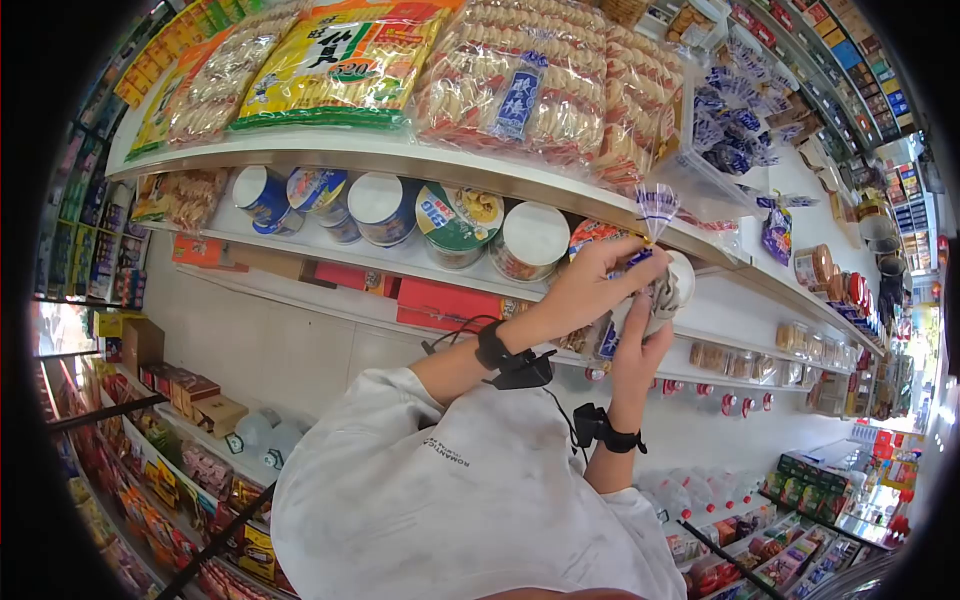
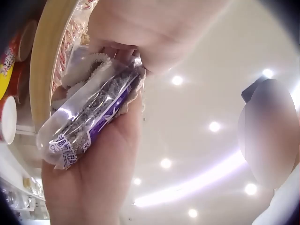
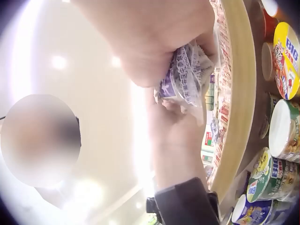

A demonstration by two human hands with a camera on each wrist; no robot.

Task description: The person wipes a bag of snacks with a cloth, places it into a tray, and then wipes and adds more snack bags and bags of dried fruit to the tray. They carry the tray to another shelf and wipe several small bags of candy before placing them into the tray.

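My left hand [image 1: 598,290] grips the upper part of a small clear bag [image 2: 89,119] with purple print and dark pieces inside. The flared, gathered top of the bag stands out above my fingers in the head view. Below it, my right hand [image 1: 638,340] holds a greyish-white cloth [image 2: 86,72] against the bag. In the left wrist view, the bag's rounded end slants down across the right palm. The right wrist view shows the printed bag pressed between both hands, with cloth around it. Some fingers are hidden behind the bag and cloth.
Just beyond my hands runs a white shelf edge [image 1: 400,155], bearing large bags of crackers [image 1: 520,80]. Instant noodle tubs [image 1: 460,220] line the shelf below. A clear bin [image 1: 700,175] and purple-wrapped packets [image 1: 740,120] stand to the right.
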